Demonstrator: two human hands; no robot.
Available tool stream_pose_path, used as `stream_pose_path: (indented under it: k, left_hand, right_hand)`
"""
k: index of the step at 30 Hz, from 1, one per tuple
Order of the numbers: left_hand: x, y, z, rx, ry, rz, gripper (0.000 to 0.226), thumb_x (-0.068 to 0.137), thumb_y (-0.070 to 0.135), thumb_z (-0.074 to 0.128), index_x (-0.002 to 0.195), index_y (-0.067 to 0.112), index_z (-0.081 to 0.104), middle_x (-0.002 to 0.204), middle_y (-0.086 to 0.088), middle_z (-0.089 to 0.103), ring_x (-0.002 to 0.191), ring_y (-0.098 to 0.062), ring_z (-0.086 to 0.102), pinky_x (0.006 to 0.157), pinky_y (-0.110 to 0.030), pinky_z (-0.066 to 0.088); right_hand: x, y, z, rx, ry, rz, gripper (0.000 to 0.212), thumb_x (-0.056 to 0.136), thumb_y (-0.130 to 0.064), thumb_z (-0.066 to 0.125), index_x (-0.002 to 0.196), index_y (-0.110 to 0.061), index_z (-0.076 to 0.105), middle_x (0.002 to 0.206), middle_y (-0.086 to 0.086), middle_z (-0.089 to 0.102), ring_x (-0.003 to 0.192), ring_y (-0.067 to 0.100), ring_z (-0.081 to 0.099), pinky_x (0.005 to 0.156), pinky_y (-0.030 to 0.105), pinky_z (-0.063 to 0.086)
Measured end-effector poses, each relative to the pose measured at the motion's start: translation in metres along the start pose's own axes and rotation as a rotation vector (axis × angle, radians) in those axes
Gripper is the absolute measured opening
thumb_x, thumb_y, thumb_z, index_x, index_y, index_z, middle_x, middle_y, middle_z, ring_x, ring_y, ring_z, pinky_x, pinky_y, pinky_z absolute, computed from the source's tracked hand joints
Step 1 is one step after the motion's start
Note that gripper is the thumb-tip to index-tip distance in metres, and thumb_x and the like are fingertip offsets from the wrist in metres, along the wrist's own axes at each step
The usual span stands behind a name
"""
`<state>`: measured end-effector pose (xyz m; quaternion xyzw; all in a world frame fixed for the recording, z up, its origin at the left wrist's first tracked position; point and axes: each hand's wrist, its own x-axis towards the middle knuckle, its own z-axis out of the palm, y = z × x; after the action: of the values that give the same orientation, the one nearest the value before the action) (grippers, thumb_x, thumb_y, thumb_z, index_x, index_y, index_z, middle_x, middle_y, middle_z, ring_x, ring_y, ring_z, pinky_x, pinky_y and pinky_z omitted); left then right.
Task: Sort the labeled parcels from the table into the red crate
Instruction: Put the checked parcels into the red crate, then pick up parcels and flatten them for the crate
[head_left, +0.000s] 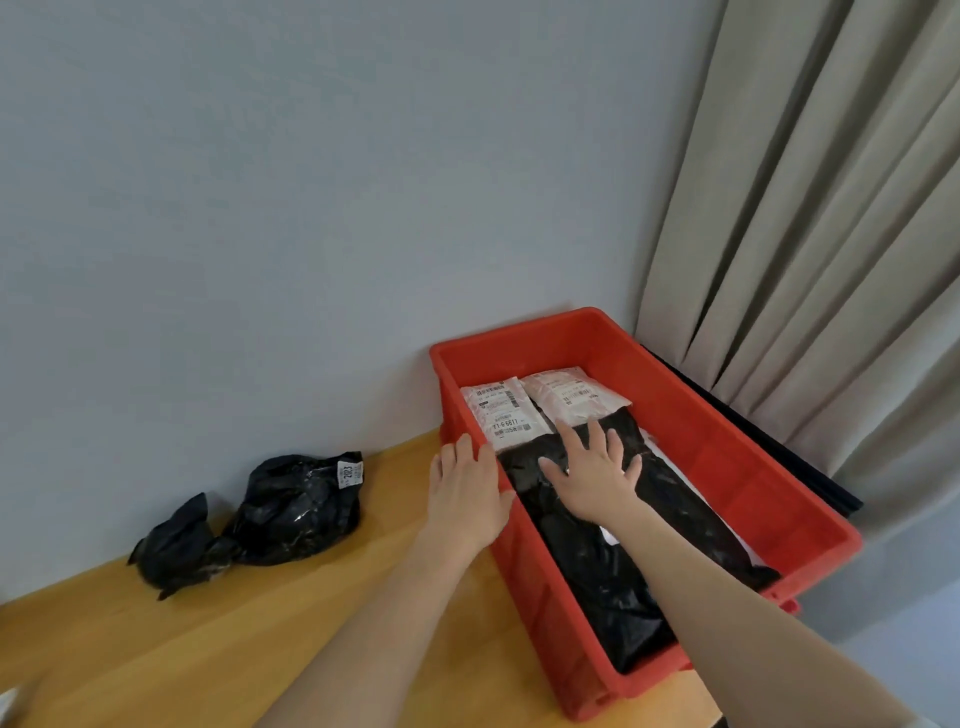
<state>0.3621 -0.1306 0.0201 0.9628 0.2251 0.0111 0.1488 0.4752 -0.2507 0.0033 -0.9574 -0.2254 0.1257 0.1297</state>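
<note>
A red crate (737, 467) stands on the wooden table (208, 649) at the right. Inside lie two white labeled parcels (501, 413) (574, 395) at the far end and a long black bag parcel (613, 566) along the bottom. My right hand (592, 475) presses flat on the black parcel with its fingers spread. My left hand (470, 488) rests on the crate's left rim, fingers straight. A crumpled black bag parcel (291, 509) with a white label lies on the table to the left, near the wall.
A grey wall rises right behind the table. Beige curtains (810, 234) hang at the right, behind the crate. A dark object (779, 441) lies along the crate's far right side. A bit of something white (10, 701) shows at the table's bottom left edge.
</note>
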Motion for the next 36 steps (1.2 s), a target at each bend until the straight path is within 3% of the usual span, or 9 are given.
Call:
stream_pose_path:
  k: [6, 18, 25, 31, 36]
  left_hand:
    - [-0.033, -0.076, -0.026, 0.018, -0.022, -0.168, 0.053, 0.096, 0.041, 0.052, 0.139, 0.012, 0.039, 0.148, -0.015, 0.030, 0.138, -0.034, 0.024, 0.116, -0.046, 0.022]
    - [-0.121, -0.209, -0.042, -0.024, -0.075, -0.457, 0.051, 0.095, 0.034, 0.054, 0.139, 0.012, 0.039, 0.147, -0.013, 0.029, 0.137, -0.033, 0.026, 0.112, -0.043, 0.028]
    - [-0.170, -0.263, -0.027, -0.081, -0.174, -0.572, 0.044, 0.096, 0.031, 0.054, 0.132, 0.011, 0.042, 0.145, -0.013, 0.029, 0.135, -0.031, 0.029, 0.109, -0.044, 0.030]
    - [-0.192, -0.315, -0.007, -0.135, -0.219, -0.654, 0.049, 0.095, 0.032, 0.053, 0.138, 0.013, 0.038, 0.142, -0.010, 0.032, 0.132, -0.030, 0.029, 0.108, -0.043, 0.031]
    - [-0.200, -0.355, 0.010, -0.176, -0.189, -0.749, 0.061, 0.095, 0.030, 0.054, 0.146, 0.014, 0.025, 0.154, -0.013, 0.017, 0.139, -0.036, 0.021, 0.112, -0.045, 0.026]
  right_hand:
    - [-0.018, -0.084, 0.018, 0.035, 0.021, -0.136, 0.062, 0.099, -0.050, 0.038, 0.153, -0.037, 0.012, 0.163, 0.005, -0.004, 0.149, 0.033, -0.007, 0.114, 0.063, -0.001]
    - [-0.061, -0.218, 0.095, -0.003, -0.204, -0.328, 0.063, 0.097, -0.051, 0.042, 0.152, -0.039, 0.013, 0.163, 0.004, -0.003, 0.149, 0.033, -0.002, 0.115, 0.061, 0.004]
    - [-0.091, -0.250, 0.150, -0.053, -0.415, -0.365, 0.065, 0.099, -0.050, 0.040, 0.154, -0.038, 0.007, 0.163, 0.004, -0.005, 0.149, 0.034, -0.001, 0.115, 0.060, 0.010]
    - [-0.106, -0.259, 0.199, -0.052, -0.537, -0.340, 0.067, 0.099, -0.047, 0.043, 0.154, -0.033, 0.007, 0.163, 0.005, 0.000, 0.148, 0.034, 0.009, 0.116, 0.054, 0.020]
    - [-0.116, -0.265, 0.245, 0.068, -0.584, -0.296, 0.064, 0.101, -0.039, 0.045, 0.155, -0.027, 0.013, 0.162, 0.006, 0.007, 0.147, 0.033, 0.011, 0.115, 0.047, 0.025]
